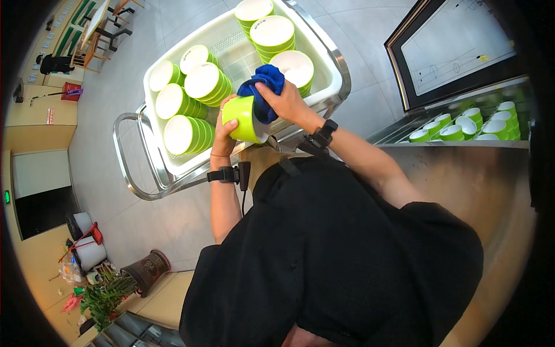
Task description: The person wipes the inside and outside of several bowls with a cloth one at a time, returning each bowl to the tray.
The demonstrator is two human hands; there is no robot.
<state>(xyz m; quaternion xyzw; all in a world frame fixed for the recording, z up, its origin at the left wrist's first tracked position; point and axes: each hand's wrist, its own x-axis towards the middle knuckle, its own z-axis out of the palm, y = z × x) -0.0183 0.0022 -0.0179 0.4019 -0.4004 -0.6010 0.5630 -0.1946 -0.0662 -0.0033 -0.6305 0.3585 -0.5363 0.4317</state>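
My left hand grips a lime-green bowl with a white inside, tilted on its side in front of me. Bunched in my right hand is a blue cloth, which is pressed against the bowl and partly inside its mouth. Part of the bowl's inside is hidden by the cloth. Just beyond my hands, a white plastic basket holds several stacks of the same green bowls; some stacks lie on their sides, while the bowls on the right stand stacked.
The basket sits on a metal cart with a curved handle on the left. More green bowls stand on a shelf at the right, beside a dark-framed panel. A potted plant is on the lower left, with wooden chairs farther off.
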